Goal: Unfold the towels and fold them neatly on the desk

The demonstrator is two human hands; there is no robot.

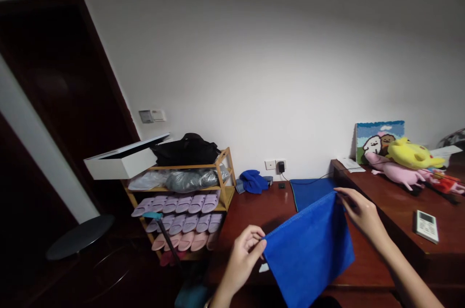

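Blue cloth (pixel 308 250), 2 hands (pixel 244 254) (pixel 361 212) pinching its upper corners, remote (pixel 427 226), markings unreadably small

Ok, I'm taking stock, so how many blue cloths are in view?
3: a hanging cloth held by the left hand and right hand; a flat cloth on the table; a crumpled cloth near the rack. More may be hidden.

"Where are your hands?"
"My left hand (pixel 242 257) is at six o'clock, its fingers (pixel 254 231) curled and pinched against the thumb (pixel 258 251), the left wrist (pixel 228 283) leading back toward seven."
"And the other?"
"My right hand (pixel 359 208) is at four o'clock, higher than the left, also pinching. My bare right forearm (pixel 397 262) slants in from five."
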